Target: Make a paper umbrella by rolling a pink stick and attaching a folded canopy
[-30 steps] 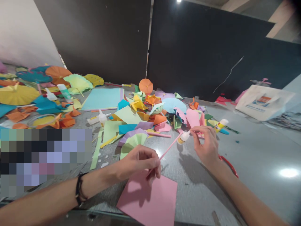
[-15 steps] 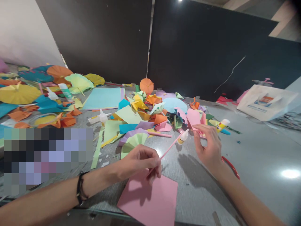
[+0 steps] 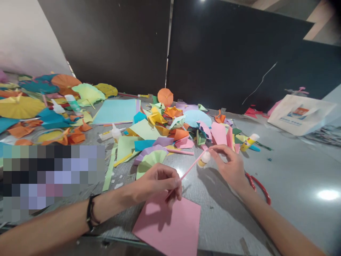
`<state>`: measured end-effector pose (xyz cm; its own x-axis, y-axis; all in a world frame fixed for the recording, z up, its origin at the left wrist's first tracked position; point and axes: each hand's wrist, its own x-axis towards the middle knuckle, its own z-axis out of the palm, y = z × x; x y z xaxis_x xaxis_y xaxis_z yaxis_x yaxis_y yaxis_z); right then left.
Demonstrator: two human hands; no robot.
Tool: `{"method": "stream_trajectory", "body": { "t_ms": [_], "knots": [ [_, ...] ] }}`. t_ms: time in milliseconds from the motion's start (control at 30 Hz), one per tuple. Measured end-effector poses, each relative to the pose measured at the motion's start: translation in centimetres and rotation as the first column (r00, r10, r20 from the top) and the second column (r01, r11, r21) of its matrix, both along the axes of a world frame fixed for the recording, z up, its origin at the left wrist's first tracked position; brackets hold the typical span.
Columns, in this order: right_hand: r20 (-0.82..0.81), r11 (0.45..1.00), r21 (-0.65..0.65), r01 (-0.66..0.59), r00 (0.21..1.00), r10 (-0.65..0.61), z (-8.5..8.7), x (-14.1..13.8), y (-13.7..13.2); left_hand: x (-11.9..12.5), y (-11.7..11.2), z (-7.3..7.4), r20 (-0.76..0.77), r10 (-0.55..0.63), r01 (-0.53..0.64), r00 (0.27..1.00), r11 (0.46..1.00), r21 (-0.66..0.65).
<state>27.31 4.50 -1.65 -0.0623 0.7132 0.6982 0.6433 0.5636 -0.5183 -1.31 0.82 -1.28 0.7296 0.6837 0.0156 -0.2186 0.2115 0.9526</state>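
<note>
My left hand point(image 3: 162, 183) pinches the near end of a thin pink paper stick point(image 3: 191, 166), which slants up and away to the right. At its far end, my right hand point(image 3: 227, 165) has thumb and fingertips closed about the tip. Just below those fingertips a small white glue bottle point(image 3: 204, 160) with a yellow label stands on the table, its nozzle covered by the hand. Under my left hand lies a square pink paper sheet point(image 3: 181, 227) at the table's front edge. Red-handled scissors, or a similar tool with a red loop point(image 3: 262, 188), lie partly behind my right forearm.
Folded coloured papers point(image 3: 157, 128) crowd the middle of the table point(image 3: 293, 199). A glue stick point(image 3: 249, 142) stands tilted at right, near a white bag point(image 3: 301, 115). Paper fans point(image 3: 21, 106) and a blue sheet stack point(image 3: 117, 111) occupy the left. Black panels point(image 3: 226, 53) rise behind.
My right hand has moved left and its fingers have closed on the far tip of the pink paper stick. My left hand has stayed in place.
</note>
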Motion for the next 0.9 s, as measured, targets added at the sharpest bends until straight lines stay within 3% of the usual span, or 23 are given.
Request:
{"method": "stream_trajectory", "body": {
  "t_ms": [100, 267, 333, 533, 700, 767, 900],
  "knots": [
    [-0.03, 0.991, -0.058, -0.121, 0.992, 0.12, 0.8, -1.0, -1.4, 0.0, 0.0, 0.0, 0.001, 0.021, -0.021, 1.0, 0.999, 0.034],
    [-0.19, 0.925, -0.179, -0.335, 0.934, 0.302, 1.5, -3.5, -4.5, 0.1, 0.3, 0.0, 0.043, 0.247, -0.251, 0.968, 0.954, 0.163],
    [-0.213, 0.914, -0.184, -0.361, 0.923, 0.321, 1.4, -4.1, -5.3, 0.0, 0.5, -0.1, 0.062, 0.265, -0.271, 0.962, 0.946, 0.177],
    [-0.253, 0.925, -0.18, -0.334, 0.925, 0.284, 0.6, -4.5, -5.8, -0.2, 0.6, 0.1, 0.066, 0.173, -0.183, 0.983, 0.958, 0.219],
    [-0.392, 0.854, -0.29, -0.431, 0.868, 0.305, 0.4, -5.2, -6.4, -0.3, 0.3, 0.1, -0.021, -0.033, 0.035, 0.999, 0.99, 0.138],
    [-0.348, 0.849, -0.285, -0.444, 0.874, 0.34, 0.4, -5.4, -6.7, -0.3, 0.2, 0.1, -0.015, -0.071, 0.072, 0.997, 0.989, 0.13],
    [-0.133, 0.899, -0.177, -0.402, 0.914, 0.383, 0.6, -5.2, -7.0, -0.3, 0.0, 0.3, 0.079, -0.068, 0.057, 0.995, 0.989, 0.135]
  ]
}}
